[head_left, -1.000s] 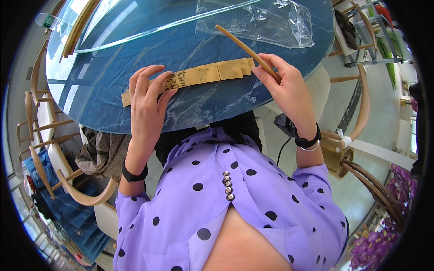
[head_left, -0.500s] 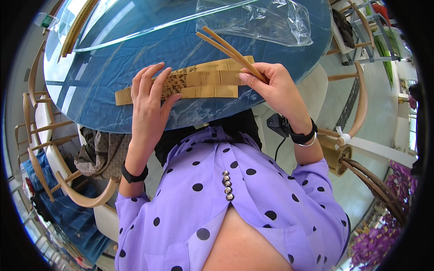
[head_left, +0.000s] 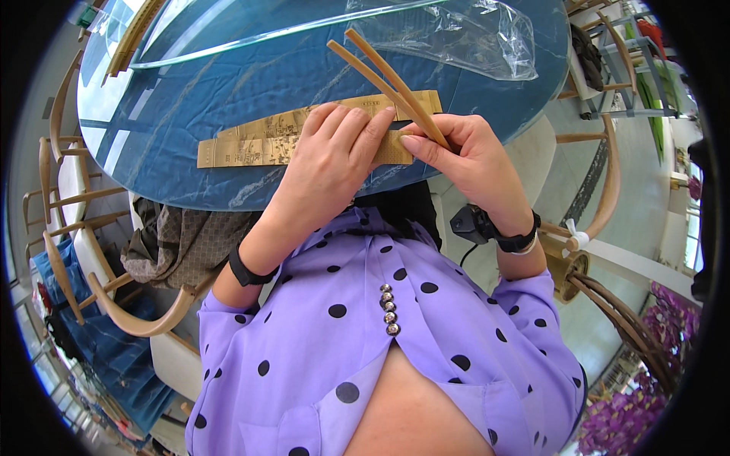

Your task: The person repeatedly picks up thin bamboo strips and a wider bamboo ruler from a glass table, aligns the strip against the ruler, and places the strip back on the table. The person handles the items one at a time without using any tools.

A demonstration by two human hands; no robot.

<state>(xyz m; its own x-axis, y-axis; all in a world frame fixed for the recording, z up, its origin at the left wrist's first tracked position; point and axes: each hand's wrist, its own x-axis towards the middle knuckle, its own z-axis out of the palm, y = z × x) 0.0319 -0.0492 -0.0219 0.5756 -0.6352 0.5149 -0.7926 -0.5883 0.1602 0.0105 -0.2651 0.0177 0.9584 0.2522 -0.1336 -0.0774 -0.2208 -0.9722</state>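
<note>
We are pinching the chopsticks [head_left: 388, 80] in the right hand [head_left: 464, 156] above the paper sleeve [head_left: 304, 133] while the left hand [head_left: 334, 163] is lying flat on it, best kept pressed firmly so it stays put.

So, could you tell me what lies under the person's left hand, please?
The left hand rests on a tan printed paper strip lying on the blue glass-topped table. The strip's middle is covered by it.

A round blue table [head_left: 228, 99] bears flat printed paper sleeves [head_left: 258, 140] and a crumpled clear plastic bag [head_left: 456, 34].
</note>
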